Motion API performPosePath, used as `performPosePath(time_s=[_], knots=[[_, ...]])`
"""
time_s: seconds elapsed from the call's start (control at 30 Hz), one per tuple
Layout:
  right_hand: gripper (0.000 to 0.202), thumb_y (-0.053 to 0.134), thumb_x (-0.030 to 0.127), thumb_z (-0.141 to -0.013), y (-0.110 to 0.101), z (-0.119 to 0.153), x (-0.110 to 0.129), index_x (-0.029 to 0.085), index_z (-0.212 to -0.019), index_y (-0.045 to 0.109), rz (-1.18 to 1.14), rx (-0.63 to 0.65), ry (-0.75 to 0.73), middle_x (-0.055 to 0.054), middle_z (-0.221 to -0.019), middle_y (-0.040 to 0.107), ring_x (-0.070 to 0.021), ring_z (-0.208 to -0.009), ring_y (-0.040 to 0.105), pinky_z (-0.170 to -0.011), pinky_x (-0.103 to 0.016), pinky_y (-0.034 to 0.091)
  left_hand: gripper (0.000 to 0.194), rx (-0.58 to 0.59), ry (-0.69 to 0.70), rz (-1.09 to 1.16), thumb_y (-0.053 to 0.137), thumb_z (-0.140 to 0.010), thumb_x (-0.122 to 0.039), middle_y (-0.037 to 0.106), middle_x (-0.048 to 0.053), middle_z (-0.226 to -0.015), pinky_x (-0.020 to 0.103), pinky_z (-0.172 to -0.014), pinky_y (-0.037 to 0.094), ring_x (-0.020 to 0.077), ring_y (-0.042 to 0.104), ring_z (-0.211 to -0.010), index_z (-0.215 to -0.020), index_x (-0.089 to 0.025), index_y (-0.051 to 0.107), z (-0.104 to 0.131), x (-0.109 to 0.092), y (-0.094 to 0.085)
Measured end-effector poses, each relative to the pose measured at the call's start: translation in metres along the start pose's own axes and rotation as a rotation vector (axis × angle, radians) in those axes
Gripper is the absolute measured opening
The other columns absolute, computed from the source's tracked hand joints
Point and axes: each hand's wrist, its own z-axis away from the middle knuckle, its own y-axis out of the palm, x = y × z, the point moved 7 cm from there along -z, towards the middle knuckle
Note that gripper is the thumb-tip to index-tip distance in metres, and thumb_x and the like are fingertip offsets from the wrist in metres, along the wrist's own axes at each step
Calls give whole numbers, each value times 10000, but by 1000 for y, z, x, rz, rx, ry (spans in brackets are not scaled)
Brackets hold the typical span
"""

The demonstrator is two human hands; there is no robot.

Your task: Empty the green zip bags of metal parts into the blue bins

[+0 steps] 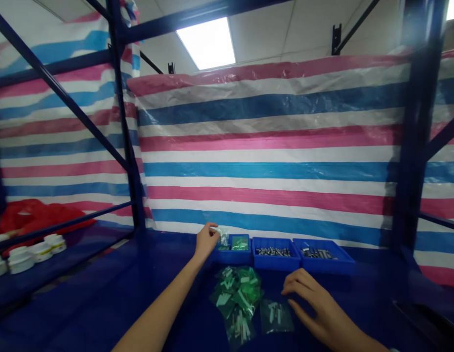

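Bag (pixel 285 323) lying flat, white pieces (pixel 272 313) running lengthwise away from person | right hand (pixel 312 304) extending beside it, fingers parted | left hand (pixel 206 242) reaching at blue tray (pixel 232 257), grip indeterminable

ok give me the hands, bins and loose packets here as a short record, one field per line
left hand: at the left bin, fingers by its clear packets; grip unclear
right hand: beside the small packet, fingers loosely curled, no held thing visible
left bin: clear packets at left, green packets at right
middle bin: small metal parts
right bin: small dark parts
packet pile: mostly green, in front of the left bin
small packet: pale pieces inside, right of the pile
backdrop: striped sheet
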Motion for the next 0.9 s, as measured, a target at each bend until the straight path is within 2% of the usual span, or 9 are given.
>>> performPosePath(time_s=[0.1,0.23,0.3,0.47,0.57,0.7,0.8,0.9], knots=[[277,527,152,-863,7,3,5,245,-1121,570,-40,107,-5,-89,-1125,592,-226,-1060,564,-918,-373,496,192,62,5,-128,614,-743,-72,633,-9,-709,306,-725,482,173,625,-738,-926,-128,620,6,5,16],[474,663,265,-808,16,7,8,257,-1263,529,-29,255,4,-96,-1247,578,-263,-1154,535,-1001,-416,446,146,75,-17,-269,638,-836,-212,628,62,-1032,418,-878,464,216,583,-992,-950,-123,621,6,10,23],[454,665,247,-803,19,7,9,257,-1244,558,-13,292,12,-81,-1192,623,-251,-1096,576,-974,-390,465,186,77,-51,-307,621,-862,-258,598,78,-1120,429,-884,471,225,574,-1023,-994,-126,614,5,15,24],[290,540,121,-851,23,5,11,232,-1100,638,39,301,-19,-48,-980,689,-190,-904,628,-848,-304,500,244,94,-97,-305,584,-897,-282,605,81,-1128,428,-860,503,222,597,-1009,-1091,-135,587,6,24,29],[239,501,127,-878,20,3,4,221,-1032,658,50,248,-10,-48,-941,689,-182,-863,631,-806,-297,501,244,102,-92,-281,579,-901,-284,614,79,-1119,428,-862,507,220,603,-1008,-1095,-135,588,7,23,29],[184,491,196,-895,2,-1,-18,191,-912,674,-27,42,77,-59,-891,675,-183,-823,625,-742,-295,504,218,110,-93,-267,583,-898,-281,631,68,-1062,417,-850,508,209,614,-970,-1057,-133,600,7,21,26],[217,526,319,-884,-8,-1,-46,173,-833,679,-163,-99,273,-42,-773,658,-177,-689,611,-617,-285,494,176,103,-92,-250,597,-883,-238,635,56,-1016,412,-844,503,204,616,-944,-1023,-131,600,8,18,23],[281,620,435,-806,-3,4,-71,163,-866,659,-463,-161,478,-13,-682,631,-169,-594,610,-549,-276,495,158,71,-84,-202,620,-788,-60,644,67,-946,411,-835,496,240,623,-939,-927,-128,588,9,11,16]])
